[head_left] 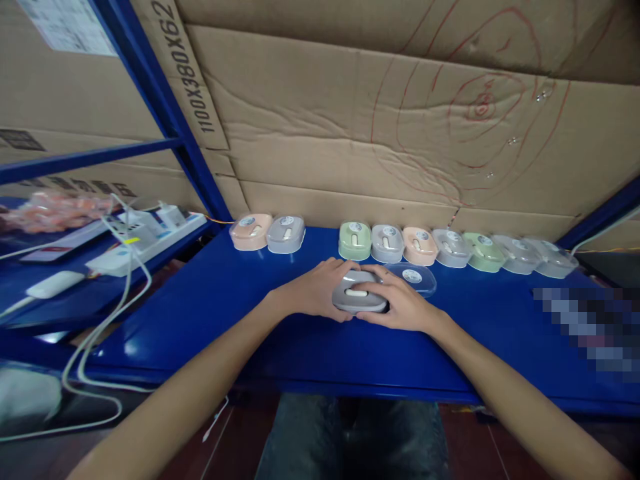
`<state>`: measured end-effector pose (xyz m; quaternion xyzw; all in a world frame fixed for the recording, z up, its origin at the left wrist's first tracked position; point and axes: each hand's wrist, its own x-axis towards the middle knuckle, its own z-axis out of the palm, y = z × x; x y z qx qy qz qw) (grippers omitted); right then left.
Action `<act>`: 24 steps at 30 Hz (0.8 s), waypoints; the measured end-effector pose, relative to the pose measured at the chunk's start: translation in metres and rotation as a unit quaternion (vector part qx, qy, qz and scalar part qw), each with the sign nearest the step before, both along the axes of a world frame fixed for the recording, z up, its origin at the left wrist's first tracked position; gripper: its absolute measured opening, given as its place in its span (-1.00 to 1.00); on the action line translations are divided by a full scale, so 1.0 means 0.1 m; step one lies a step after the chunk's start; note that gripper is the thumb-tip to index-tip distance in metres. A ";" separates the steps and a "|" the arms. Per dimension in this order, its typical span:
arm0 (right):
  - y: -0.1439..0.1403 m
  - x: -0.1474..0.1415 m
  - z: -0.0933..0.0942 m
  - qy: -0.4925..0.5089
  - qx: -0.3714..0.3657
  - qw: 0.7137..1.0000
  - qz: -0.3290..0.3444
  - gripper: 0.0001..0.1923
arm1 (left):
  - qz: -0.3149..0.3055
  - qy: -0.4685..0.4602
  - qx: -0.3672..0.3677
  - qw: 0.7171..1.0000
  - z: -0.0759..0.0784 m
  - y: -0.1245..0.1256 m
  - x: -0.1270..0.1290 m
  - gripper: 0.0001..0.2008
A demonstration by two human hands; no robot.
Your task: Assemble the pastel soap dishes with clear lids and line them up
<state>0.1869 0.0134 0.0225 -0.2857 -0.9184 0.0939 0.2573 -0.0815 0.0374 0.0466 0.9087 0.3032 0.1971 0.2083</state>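
Nine boxes (354,248) stand covered behind the gray box (356,304) we hold, left hand (325,290) and right hand (397,301) fingers clamped on it, one clear cover (414,276) unfitted just behind it.

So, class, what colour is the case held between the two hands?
Grey: the case shows best in the head view.

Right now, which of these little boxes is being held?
The grey box between the left hand and right hand; the others stand untouched near the cardboard.
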 end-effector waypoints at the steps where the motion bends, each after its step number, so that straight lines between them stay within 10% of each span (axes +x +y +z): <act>1: 0.00 0.00 0.00 0.001 0.001 1.000 0.001 -0.51 | 0.003 0.014 -0.004 1.000 0.02 -0.01 0.00 -0.14; 16: 0.02 0.00 0.05 0.119 -0.055 0.991 -0.019 -0.42 | 0.050 0.006 -0.087 0.995 -0.01 0.04 -0.06 0.33; 24: 0.03 0.01 0.00 0.080 -0.048 0.995 -0.017 -0.38 | 0.056 -0.009 -0.079 0.995 -0.06 0.08 -0.07 0.26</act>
